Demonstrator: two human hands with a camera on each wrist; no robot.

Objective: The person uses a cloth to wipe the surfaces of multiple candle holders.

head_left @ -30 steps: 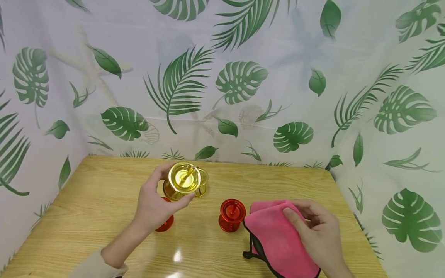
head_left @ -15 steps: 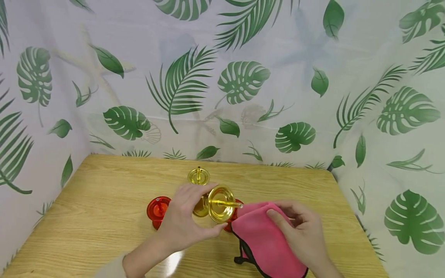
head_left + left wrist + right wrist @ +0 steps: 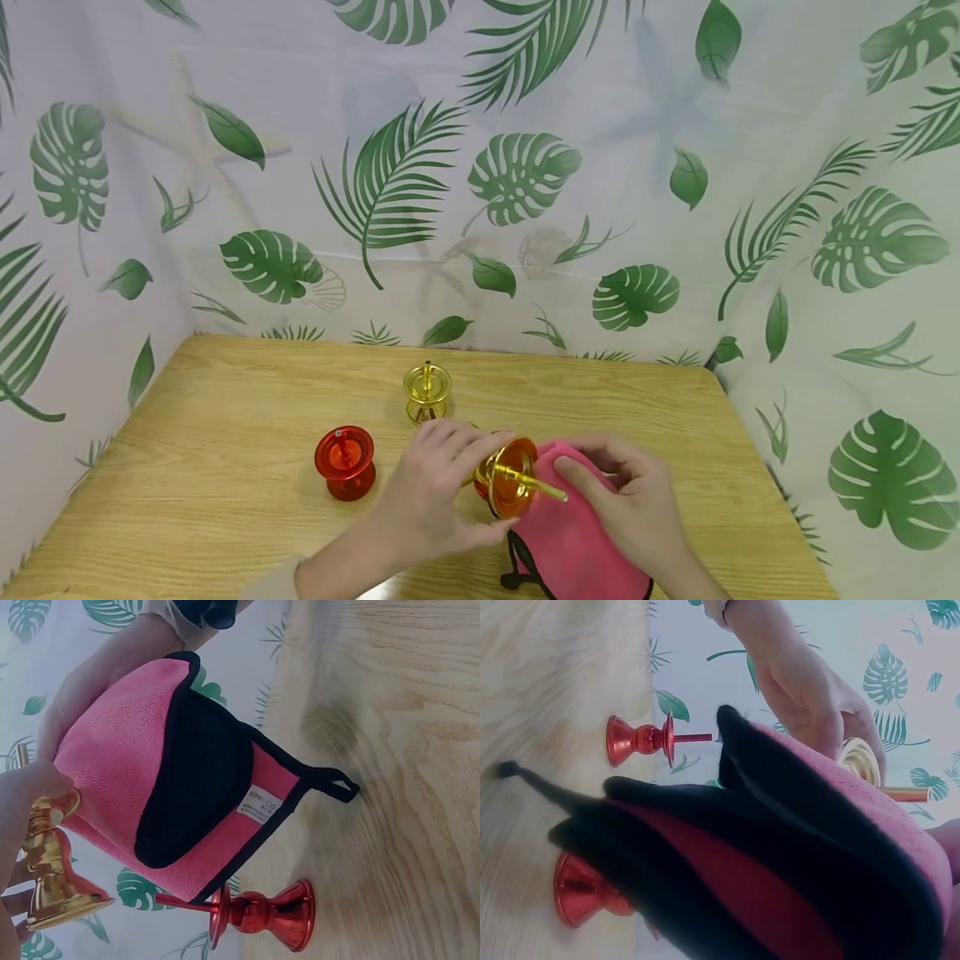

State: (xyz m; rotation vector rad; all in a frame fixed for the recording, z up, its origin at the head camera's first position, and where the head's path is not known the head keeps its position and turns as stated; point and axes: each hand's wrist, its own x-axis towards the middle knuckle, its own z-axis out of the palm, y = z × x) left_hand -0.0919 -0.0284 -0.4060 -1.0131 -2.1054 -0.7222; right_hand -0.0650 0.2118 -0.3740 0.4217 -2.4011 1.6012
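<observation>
My left hand (image 3: pixel 431 492) grips a shiny gold candle holder (image 3: pixel 516 467) by its upper part. It is raised and tilted, its long centre pin pointing right over the pink cloth. My right hand (image 3: pixel 637 512) pinches the top of that pink cloth (image 3: pixel 581 550), which is folded, edged in black and hangs down with a loop at one corner. In the left wrist view the flared base of the gold candle holder (image 3: pixel 67 907) shows beside the cloth. A red candle holder (image 3: pixel 251 913) stands close below the cloth there; in the head view it is mostly hidden behind the held one.
Another red candle holder (image 3: pixel 345 462) stands upright on the wooden table (image 3: pixel 225 400), left of my left hand. A second gold candle holder (image 3: pixel 427 387) is farther back. Leaf-patterned cloth walls (image 3: pixel 420 317) rise behind the table and at both sides.
My left hand has carried the gold candle holder from the back left toward the right and nearer, tipping it toward the cloth. My right hand has shifted slightly left, still holding the cloth.
</observation>
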